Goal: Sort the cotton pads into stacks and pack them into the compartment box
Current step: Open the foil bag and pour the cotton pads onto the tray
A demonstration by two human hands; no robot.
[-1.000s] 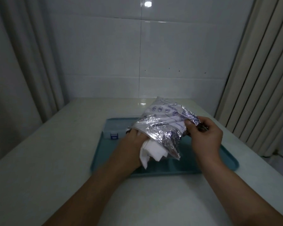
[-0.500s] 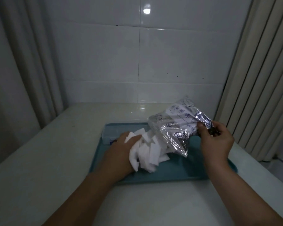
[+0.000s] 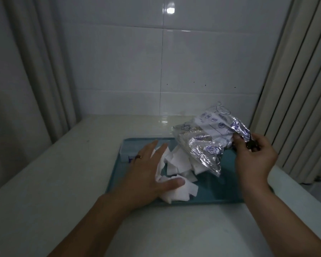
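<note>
The cotton pads [image 3: 176, 164] are heaped loose on the tray [image 3: 220, 190] under the spread left hand [image 3: 146, 175], the foil bag [image 3: 209, 138] is pinched by the right hand [image 3: 252, 160], and stacking and filling the compartment box [image 3: 127, 152] remain undone

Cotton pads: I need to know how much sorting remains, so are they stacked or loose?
Loose. The cotton pads lie in a jumbled heap on the tray, spilling from the foil bag; left hand rests on them.
</note>
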